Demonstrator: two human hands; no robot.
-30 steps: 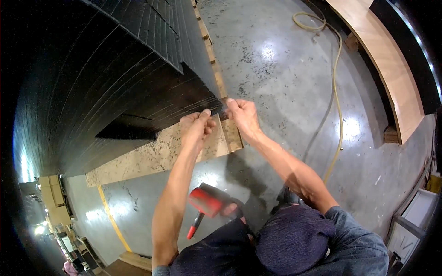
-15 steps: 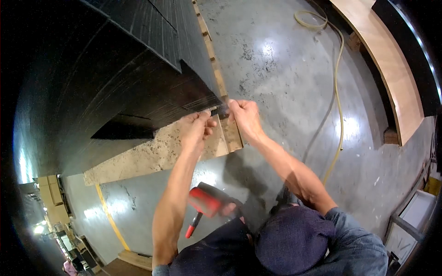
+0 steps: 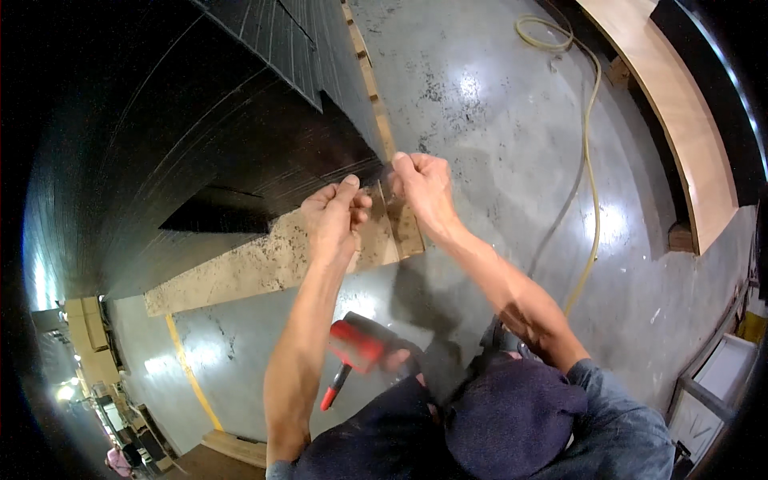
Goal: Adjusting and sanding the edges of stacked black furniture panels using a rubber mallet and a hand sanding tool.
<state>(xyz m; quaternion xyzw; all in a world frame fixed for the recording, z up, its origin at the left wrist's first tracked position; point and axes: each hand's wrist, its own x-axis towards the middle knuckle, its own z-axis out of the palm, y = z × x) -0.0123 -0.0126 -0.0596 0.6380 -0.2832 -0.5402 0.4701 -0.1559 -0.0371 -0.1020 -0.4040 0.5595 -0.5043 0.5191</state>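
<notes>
My left hand (image 3: 336, 214) and my right hand (image 3: 422, 186) meet at the corner of a chipboard panel (image 3: 264, 264), where rows of dark slats (image 3: 208, 136) end. The right hand pinches the end of a thin dark strip (image 3: 385, 170) at the slat edge. The left hand is curled with its thumb up right beside it, fingertips close to the same strip; what it grips is hidden. A red mallet-like tool (image 3: 358, 349) lies below my forearms, near my lap.
A yellow hose (image 3: 593, 176) snakes across the grey concrete floor (image 3: 496, 112) on the right. A curved pale wooden panel (image 3: 680, 120) lies at the far right. A yellow line (image 3: 188, 376) is painted on the floor at lower left.
Both hands have stayed at the panel corner. The right hand has shifted slightly along the strip; the red tool has not moved.
</notes>
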